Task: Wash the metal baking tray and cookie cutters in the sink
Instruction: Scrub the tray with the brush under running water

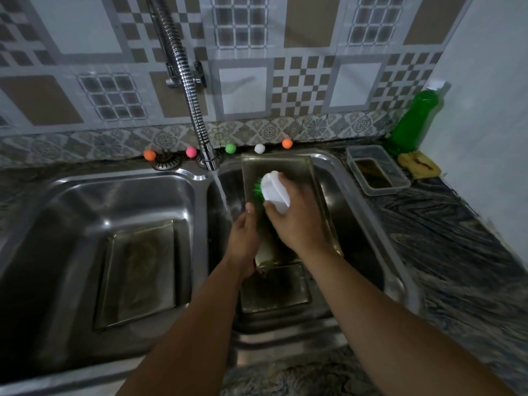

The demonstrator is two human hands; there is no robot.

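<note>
A rectangular metal baking tray [281, 167] stands tilted in the right basin of a stainless steel double sink [197, 178], its far edge leaning against the back rim. The person's left hand [243, 241] grips the tray's left edge, thumb on the face and fingers curled behind it. The right hand [297, 221] is clenched over a white-handled scrubbing brush with green bristles [274, 191], which presses against the tray's inner face near its upper half. A stream of water falls from the flexible chrome faucet [194, 110] just to the left of the tray, next to the left hand.

A second rectangular metal tray [137, 270] lies flat on the bottom of the left basin. Another flat metal piece rests on the floor of the right basin below the tilted tray; what it is cannot be told.

On the dark marbled counter [457, 224] to the right sit a clear plastic container [377, 170], a yellow cloth [420, 165] and a green bottle of liquid soap [414, 121]. Small coloured balls [231, 148] line the ledge behind the sink.
</note>
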